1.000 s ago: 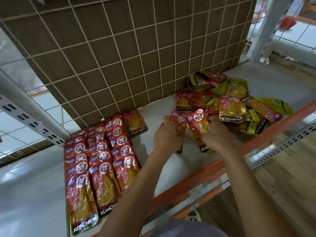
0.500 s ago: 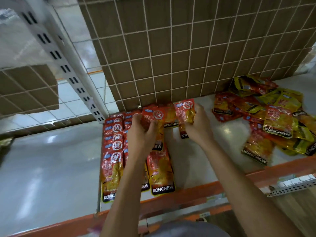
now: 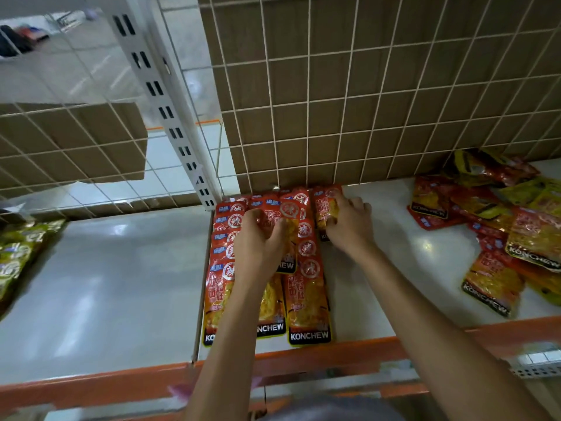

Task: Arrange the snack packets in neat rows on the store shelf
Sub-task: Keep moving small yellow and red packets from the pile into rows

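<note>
Three overlapping rows of red and yellow KONCHEW snack packets [image 3: 306, 299] lie on the white shelf [image 3: 394, 268], running from the back wire grid to the orange front edge. My left hand [image 3: 258, 241] grips one red packet [image 3: 288, 214] over the middle row. My right hand [image 3: 349, 220] presses another red packet [image 3: 326, 205] flat against the shelf at the back, just right of the rows. A loose pile of red and yellow packets [image 3: 491, 238] lies at the far right of the shelf.
A brown board behind a white wire grid [image 3: 349, 101] closes the back. A white slotted upright [image 3: 164, 104] stands at the left of the rows. Green packets [image 3: 18, 256] lie on the neighbouring shelf at far left. An orange rail [image 3: 349, 354] edges the front.
Both hands carried packets from the loose pile leftward to the rows. The right hand's packet has come down onto the shelf at the back; the left hand's packet now sits over the middle row.
</note>
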`<state>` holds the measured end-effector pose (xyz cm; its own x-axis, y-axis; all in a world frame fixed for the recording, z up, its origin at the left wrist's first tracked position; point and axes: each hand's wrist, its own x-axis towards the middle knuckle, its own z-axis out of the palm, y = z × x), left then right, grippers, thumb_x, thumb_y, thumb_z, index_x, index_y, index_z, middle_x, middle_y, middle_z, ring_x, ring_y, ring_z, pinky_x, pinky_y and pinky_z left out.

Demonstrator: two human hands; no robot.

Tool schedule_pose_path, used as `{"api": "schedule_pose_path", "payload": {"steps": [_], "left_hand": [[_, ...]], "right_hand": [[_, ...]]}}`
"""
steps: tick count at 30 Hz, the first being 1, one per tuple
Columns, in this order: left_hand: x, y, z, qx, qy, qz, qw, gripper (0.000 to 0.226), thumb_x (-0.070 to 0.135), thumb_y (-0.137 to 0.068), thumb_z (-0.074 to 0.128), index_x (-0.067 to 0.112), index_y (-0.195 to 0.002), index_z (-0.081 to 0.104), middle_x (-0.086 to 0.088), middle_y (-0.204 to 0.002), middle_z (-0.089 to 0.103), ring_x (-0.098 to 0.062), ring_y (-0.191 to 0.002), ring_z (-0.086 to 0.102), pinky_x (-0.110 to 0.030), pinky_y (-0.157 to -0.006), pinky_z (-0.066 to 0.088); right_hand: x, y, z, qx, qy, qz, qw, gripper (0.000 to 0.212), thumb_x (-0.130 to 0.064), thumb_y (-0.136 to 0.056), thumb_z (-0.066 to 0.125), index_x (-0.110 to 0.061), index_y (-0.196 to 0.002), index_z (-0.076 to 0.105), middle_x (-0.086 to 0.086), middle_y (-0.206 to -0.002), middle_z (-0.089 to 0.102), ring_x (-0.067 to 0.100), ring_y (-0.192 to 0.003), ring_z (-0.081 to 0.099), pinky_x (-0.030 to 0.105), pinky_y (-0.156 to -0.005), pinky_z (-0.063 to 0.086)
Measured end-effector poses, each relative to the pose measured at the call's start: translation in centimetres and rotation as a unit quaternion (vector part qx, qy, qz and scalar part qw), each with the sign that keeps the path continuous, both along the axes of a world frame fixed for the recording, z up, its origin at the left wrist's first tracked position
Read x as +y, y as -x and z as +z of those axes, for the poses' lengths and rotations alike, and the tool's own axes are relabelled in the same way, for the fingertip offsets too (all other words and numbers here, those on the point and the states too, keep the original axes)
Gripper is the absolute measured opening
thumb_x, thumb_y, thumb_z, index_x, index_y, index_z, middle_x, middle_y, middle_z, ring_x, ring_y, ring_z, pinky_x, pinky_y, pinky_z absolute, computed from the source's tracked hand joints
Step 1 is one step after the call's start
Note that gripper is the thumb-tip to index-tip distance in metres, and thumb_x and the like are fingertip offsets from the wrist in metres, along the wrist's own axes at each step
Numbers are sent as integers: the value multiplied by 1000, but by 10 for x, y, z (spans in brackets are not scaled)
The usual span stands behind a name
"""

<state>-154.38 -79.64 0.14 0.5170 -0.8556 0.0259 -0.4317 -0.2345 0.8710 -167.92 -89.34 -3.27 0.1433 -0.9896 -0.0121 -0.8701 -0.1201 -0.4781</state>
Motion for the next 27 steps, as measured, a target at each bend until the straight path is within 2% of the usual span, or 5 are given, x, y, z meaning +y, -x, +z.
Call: {"api": "schedule_pose_path", "payload": {"steps": [3,9,13,21,27], "left_hand": [[0,2,0,-4,1,-7,1000,51,37,-91,58,12,-133,43,7,-103,55,3,-74,48,-12,-61,43],[1,6,-1,-11,-7,-16,1000,51,37,-91,59,12,-134,43,22,-81,46,8,-69,47,-12,-59,43],[4,7,-2,3,-4,-21,1000,52,37,-91,59,13,-134,43,17,-87,51,2,-74,51,-24,-72,50],[8,6,-5,18,-8,-21,1000,49,34,-92,59,13,-134,43,26,-79,43,8,-67,48,-14,-61,46],[8,5,-6,13,-9,-16,1000,49,34,-92,59,13,-133,43,15,-78,54,-1,-70,57,-24,-63,52]], "right_hand": [[1,0,-2,14,1,-22,1000,61,-26,-86,60,-15,-141,35,15,-135,38,34,-123,33,37,-103,31],[-5,1,2,4,-3,-45,999,56,-37,-86,60,-8,-131,42,15,-131,48,35,-122,39,40,-98,36],[-17,-5,7,-21,-12,-68,997,65,-51,-86,57,-7,-131,39,15,-131,51,35,-123,41,41,-94,39],[-32,-11,4,-75,-30,-60,995,56,-37,-87,62,-9,-132,43,11,-132,51,31,-124,39,39,-91,40],[-26,-13,-1,-56,0,-66,996,48,-31,-90,56,-9,-131,44,15,-131,49,33,-122,38,40,-92,40]]}}
